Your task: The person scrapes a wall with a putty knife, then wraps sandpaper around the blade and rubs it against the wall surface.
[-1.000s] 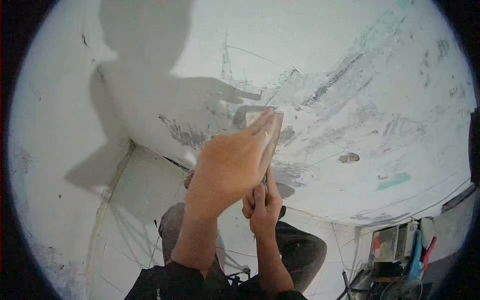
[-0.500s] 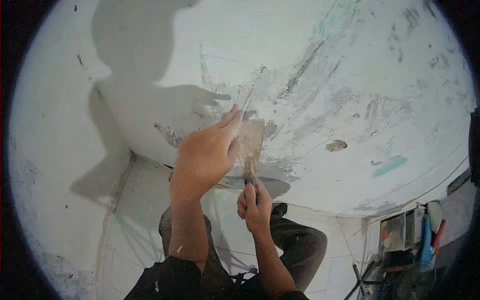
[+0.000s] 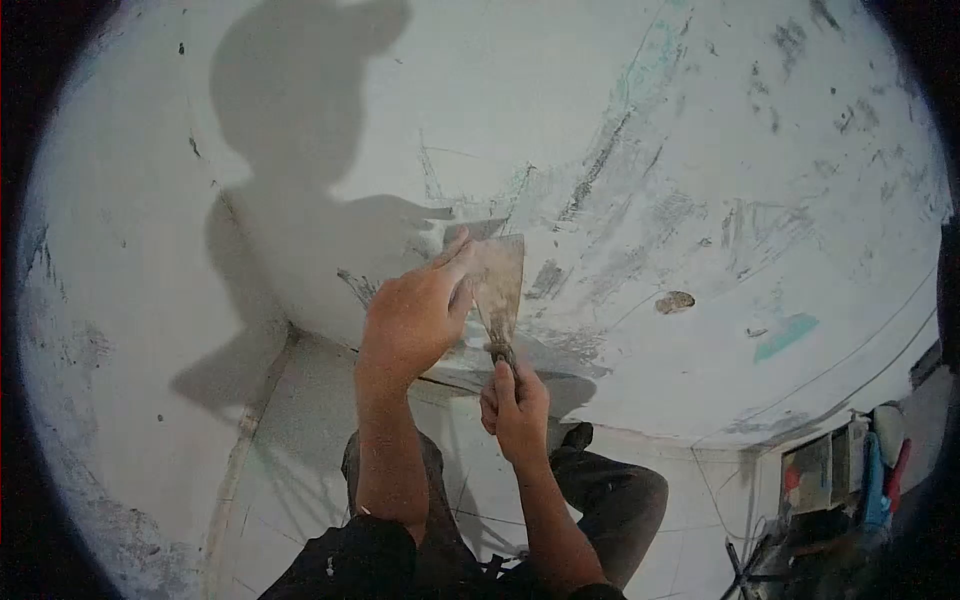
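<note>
My right hand [image 3: 516, 410] is closed around the handle of a putty knife [image 3: 503, 285]. The wide, stained blade points up in front of the wall, its dark handle end low in my grip. Beside the blade's left edge is my left hand [image 3: 412, 325], back toward me. Its fingers stretch upward and the thumb lies near the blade; the fingertips seem to touch it, though the contact is partly hidden. Behind both hands rises a white wall [image 3: 690, 370] with grey smears, scratches and rough patches.
A small hole [image 3: 675, 302] and a green paint patch [image 3: 787, 337] mark the wall on the right. At lower right stand tools and boxes [image 3: 810, 470] beside a dark stand [image 3: 745, 570]. My bent knee [image 3: 625, 495] is above the tiled floor [image 3: 300, 450].
The camera view has shifted a little, so the wall's corner and floor items appear lower and further right. The left hand has shifted slightly along the blade. The right hand keeps its hold.
</note>
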Demonstrator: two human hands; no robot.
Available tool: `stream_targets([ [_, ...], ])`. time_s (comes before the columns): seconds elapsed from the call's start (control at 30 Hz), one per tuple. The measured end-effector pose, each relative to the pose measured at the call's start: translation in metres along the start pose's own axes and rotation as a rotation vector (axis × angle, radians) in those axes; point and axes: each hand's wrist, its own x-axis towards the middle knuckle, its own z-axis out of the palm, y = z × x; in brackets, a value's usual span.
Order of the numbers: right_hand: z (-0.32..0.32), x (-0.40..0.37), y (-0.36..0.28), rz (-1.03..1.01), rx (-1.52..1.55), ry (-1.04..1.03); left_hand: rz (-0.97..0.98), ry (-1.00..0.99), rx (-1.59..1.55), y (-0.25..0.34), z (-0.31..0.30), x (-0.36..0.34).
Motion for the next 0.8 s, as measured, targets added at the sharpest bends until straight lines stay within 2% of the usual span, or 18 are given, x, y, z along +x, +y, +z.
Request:
stream_targets([
  [0.07, 0.0, -0.017, 0.002, 0.096, 0.227, 0.023, 0.004, 0.014, 0.008, 0.0, 0.004, 0.002],
  [0.1, 0.006, -0.006, -0.002, 0.1, 0.228, 0.022, 0.009, 0.026, 0.017, 0.0, 0.005, 0.002],
  [0.17, 0.019, 0.032, -0.012, -0.006, -0.016, 0.083, 0.018, 0.003, -0.049, 0.009, 0.008, 0.004],
  [0.2, 0.024, 0.03, -0.008, 0.021, -0.02, 0.121, 0.029, 0.055, -0.022, 0.015, 0.015, 0.004],
  [0.23, 0.035, 0.034, -0.006, -0.026, 0.049, 0.075, 0.041, 0.13, 0.017, 0.022, 0.012, 0.009],
  [0.27, 0.044, 0.037, -0.005, -0.079, 0.11, -0.006, -0.063, -0.02, -0.059, 0.027, -0.001, 0.007],
  [0.3, 0.042, 0.033, -0.011, -0.073, 0.113, -0.021, -0.079, -0.016, -0.055, 0.021, 0.0, 0.004],
  [0.4, 0.02, 0.016, -0.022, 0.124, 0.218, -0.015, -0.026, 0.044, 0.009, 0.003, 0.007, 0.003],
  [0.53, 0.015, -0.024, 0.009, 0.056, 0.114, 0.044, -0.014, 0.043, 0.0, -0.003, 0.006, 0.003],
  [0.6, 0.013, -0.036, -0.001, 0.189, 0.195, 0.027, 0.005, 0.068, -0.05, 0.001, 0.008, 0.004],
  [0.63, 0.016, -0.029, -0.001, 0.184, 0.194, 0.021, 0.004, 0.075, -0.049, 0.003, 0.006, 0.005],
  [0.7, 0.022, -0.005, -0.005, 0.116, 0.129, 0.041, -0.03, -0.046, 0.027, 0.01, 0.005, 0.005],
  [0.73, 0.019, 0.011, -0.008, 0.122, 0.126, 0.054, 0.046, 0.038, -0.042, 0.006, 0.017, 0.006],
  [0.8, 0.019, 0.043, -0.013, -0.069, -0.027, 0.053, 0.031, -0.04, -0.05, 0.013, 0.014, 0.003],
])
